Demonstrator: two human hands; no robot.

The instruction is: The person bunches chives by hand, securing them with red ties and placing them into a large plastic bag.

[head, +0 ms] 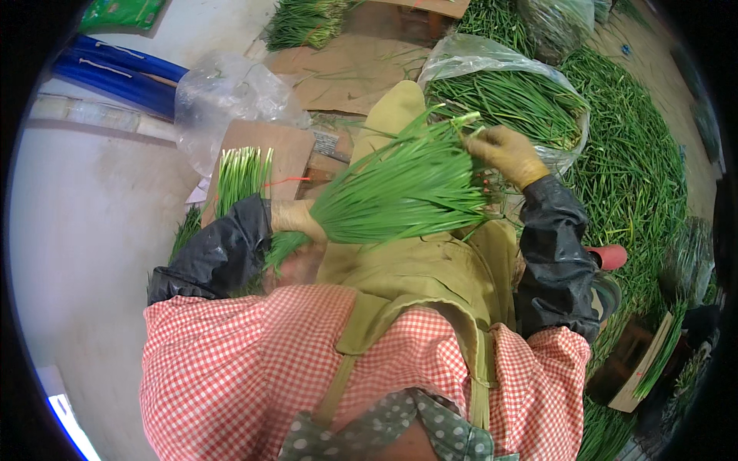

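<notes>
A large loose bunch of green garlic chives point(398, 193) lies across in front of my body, above the olive apron point(398, 262). My left hand point(300, 220), in a pale glove, is wrapped around the leafy end, and leaf tips hang out below the fist. At the other end my right hand point(510, 154), in a yellow glove, has its fingertips pinched on a few stems near the pale bases. A neat bundle of chives point(242, 176) with even white ends rests on a cardboard sheet point(291, 144) beyond my left forearm.
An open clear plastic bag of chives point(507, 104) stands ahead on the right. Beside it spreads a big chive heap point(622, 150). A crumpled plastic bag point(230, 98) and blue rolls point(127, 72) lie ahead left. More bundles point(308, 23) sit at the far end. A red cylindrical object point(610, 256) is near my right elbow.
</notes>
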